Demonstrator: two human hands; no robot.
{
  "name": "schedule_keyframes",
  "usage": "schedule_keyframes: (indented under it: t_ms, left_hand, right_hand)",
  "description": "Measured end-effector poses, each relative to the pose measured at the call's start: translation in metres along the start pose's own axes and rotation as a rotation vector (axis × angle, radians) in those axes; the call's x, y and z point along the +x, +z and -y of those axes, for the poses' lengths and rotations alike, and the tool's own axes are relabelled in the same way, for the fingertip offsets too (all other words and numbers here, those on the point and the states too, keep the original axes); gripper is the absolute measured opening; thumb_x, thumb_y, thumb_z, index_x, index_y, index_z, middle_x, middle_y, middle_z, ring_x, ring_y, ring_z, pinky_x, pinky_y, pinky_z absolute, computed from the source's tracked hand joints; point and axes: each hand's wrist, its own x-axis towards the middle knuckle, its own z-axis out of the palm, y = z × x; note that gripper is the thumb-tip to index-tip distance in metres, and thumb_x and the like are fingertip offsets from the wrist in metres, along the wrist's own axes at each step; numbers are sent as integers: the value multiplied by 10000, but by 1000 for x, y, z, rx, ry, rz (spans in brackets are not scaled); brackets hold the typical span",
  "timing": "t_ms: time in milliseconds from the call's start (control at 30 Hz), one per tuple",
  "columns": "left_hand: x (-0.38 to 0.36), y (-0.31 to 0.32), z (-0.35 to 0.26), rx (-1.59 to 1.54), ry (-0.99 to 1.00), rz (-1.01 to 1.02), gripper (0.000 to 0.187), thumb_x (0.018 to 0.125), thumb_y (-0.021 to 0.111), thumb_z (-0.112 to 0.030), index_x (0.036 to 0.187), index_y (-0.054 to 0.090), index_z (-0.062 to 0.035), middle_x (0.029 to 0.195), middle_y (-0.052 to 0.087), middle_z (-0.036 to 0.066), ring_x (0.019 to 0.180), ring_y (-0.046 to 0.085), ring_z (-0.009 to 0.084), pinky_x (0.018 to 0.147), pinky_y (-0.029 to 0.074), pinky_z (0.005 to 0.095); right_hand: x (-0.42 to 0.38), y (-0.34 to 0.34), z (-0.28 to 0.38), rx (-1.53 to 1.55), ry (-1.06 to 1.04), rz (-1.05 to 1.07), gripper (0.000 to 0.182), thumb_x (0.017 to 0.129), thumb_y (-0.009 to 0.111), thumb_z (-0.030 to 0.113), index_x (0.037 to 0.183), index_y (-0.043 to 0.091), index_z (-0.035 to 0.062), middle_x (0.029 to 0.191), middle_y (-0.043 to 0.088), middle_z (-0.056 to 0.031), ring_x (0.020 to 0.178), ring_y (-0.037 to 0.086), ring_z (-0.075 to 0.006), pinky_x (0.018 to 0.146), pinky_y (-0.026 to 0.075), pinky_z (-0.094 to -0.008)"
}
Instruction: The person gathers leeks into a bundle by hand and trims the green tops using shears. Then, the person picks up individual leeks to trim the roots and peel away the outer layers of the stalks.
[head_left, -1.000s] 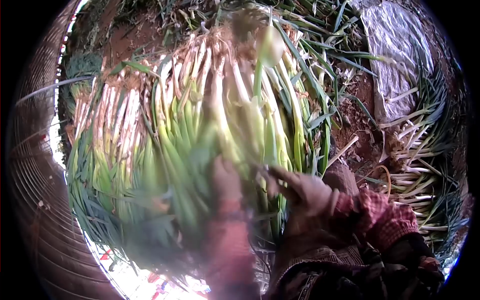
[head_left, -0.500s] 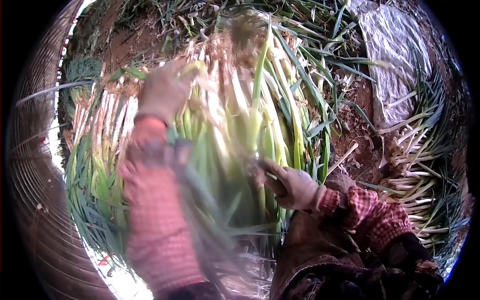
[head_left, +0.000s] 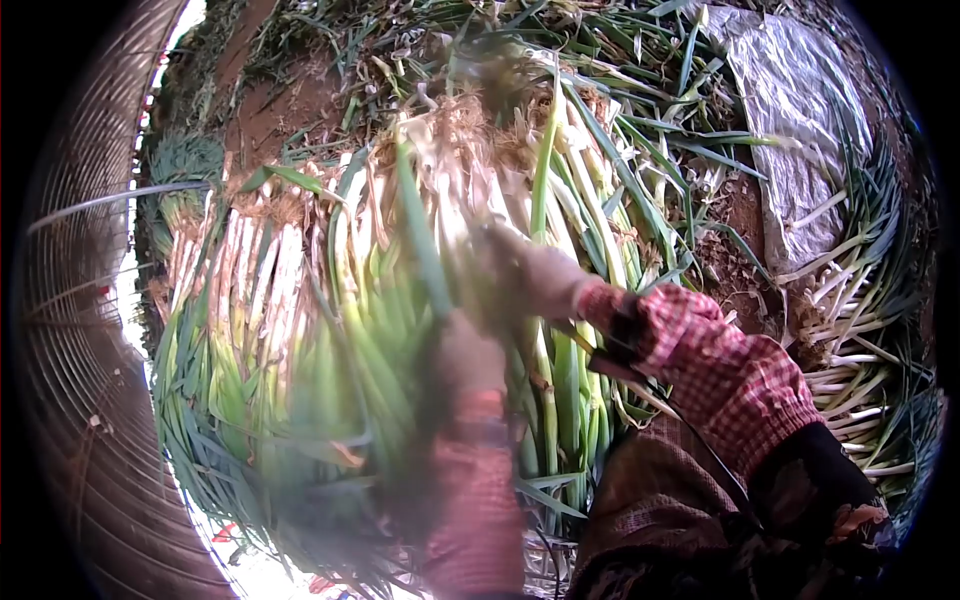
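Note:
Long green onions [head_left: 375, 290] with pale stalks and rooty tops lie in a wide row before me. My left hand [head_left: 465, 355] is closed over their green part, low in the middle, with a green leaf rising from it; motion smears what it holds. Up and to the right, my right hand [head_left: 540, 275] reaches over the white stalks, its fingers blurred and hidden. Bundled stalks [head_left: 240, 270] with roots lie to the left.
A corrugated curved surface [head_left: 80, 400] rises at the left. Loose leaves [head_left: 640, 60] litter the soil at the top. At the right are a silvery sheet [head_left: 790, 100] and a curved pile of smaller onions [head_left: 840, 380]. My knee [head_left: 650, 490] is at bottom.
My left hand has moved down and right from near the roots to the green part. My right hand has moved up and a little left, onto the stalks.

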Motion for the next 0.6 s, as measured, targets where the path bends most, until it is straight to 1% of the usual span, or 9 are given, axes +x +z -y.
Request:
schedule_keyframes:
  t_ms: [67, 167, 233, 300, 333, 367, 433, 533, 600]
  left_hand:
    - [2, 0, -1, -78, -78, 110, 371, 849, 719, -369, 1019, 666, -44, 973, 724, 216, 978, 688, 436, 834, 535, 508]
    - [9, -5, 1, -216, -152, 272, 374, 830, 729, -380, 887, 672, -15, 922, 731, 205, 926, 694, 437, 810, 538, 485]
    - [-4, -21, -4, -254, -70, 169, 363, 827, 732, -365, 903, 675, -14, 903, 732, 197, 877, 695, 435, 788, 545, 478]
    - [-15, -22, 5, -251, 25, 66, 325, 836, 738, -320, 902, 673, -9, 840, 723, 190, 777, 705, 382, 727, 546, 456]
    - [-19, -18, 11, -355, 57, 36, 187, 850, 727, -178, 956, 679, -32, 820, 732, 128, 712, 701, 275, 682, 546, 389]
    - [-21, -19, 20, -588, 38, 138, 165, 853, 706, -99, 1005, 674, -43, 857, 728, 88, 726, 688, 218, 673, 541, 347]
    - [-24, -24, 30, -987, -3, 362, 352, 852, 656, 64, 1181, 617, -54, 997, 697, 12, 776, 648, 124, 675, 527, 253]
    - [-49, -16, 31, -1212, -113, 533, 394, 854, 654, 62, 1229, 581, -33, 1036, 683, 33, 820, 633, 116, 691, 521, 253]
    - [-56, 10, 46, -1039, -60, 681, 497, 785, 658, 98, 1254, 566, -39, 1084, 661, 51, 900, 622, 121, 704, 521, 262]
  right_hand:
    - [24, -12, 14, -49, 341, 53, 604, 881, 654, 170, 1436, 420, 133, 963, 719, -232, 857, 731, -360, 765, 595, -445]
    - [10, -10, 5, 13, 126, 3, 610, 880, 628, 108, 1455, 425, 138, 967, 724, -192, 868, 736, -337, 759, 592, -431]
    - [-29, -10, 5, 107, -8, 86, 625, 851, 639, 54, 1439, 449, 145, 922, 716, -148, 838, 727, -320, 716, 573, -440]
    - [-73, -10, 5, -94, -35, 81, 749, 834, 632, -6, 1509, 354, 165, 820, 675, -108, 670, 682, -270, 620, 556, -416]
    - [-98, -17, 14, 2, -36, 125, 800, 824, 635, -24, 1538, 307, 130, 782, 656, -92, 621, 667, -257, 561, 563, -394]
    - [-126, -22, 22, 30, -60, 160, 820, 824, 635, -31, 1553, 294, 121, 805, 659, -99, 634, 664, -257, 571, 571, -395]
    - [-177, -26, 34, 65, -86, 215, 860, 823, 636, -44, 1585, 267, 104, 852, 666, -112, 659, 659, -259, 592, 587, -396]
    - [-221, -16, 29, 61, 26, 220, 911, 833, 649, -19, 1625, 226, 138, 899, 673, -115, 745, 669, -279, 669, 595, -420]
    - [-229, -4, 14, 128, -57, 48, 946, 824, 673, 5, 1634, 215, 178, 922, 679, -132, 757, 673, -293, 681, 592, -418]
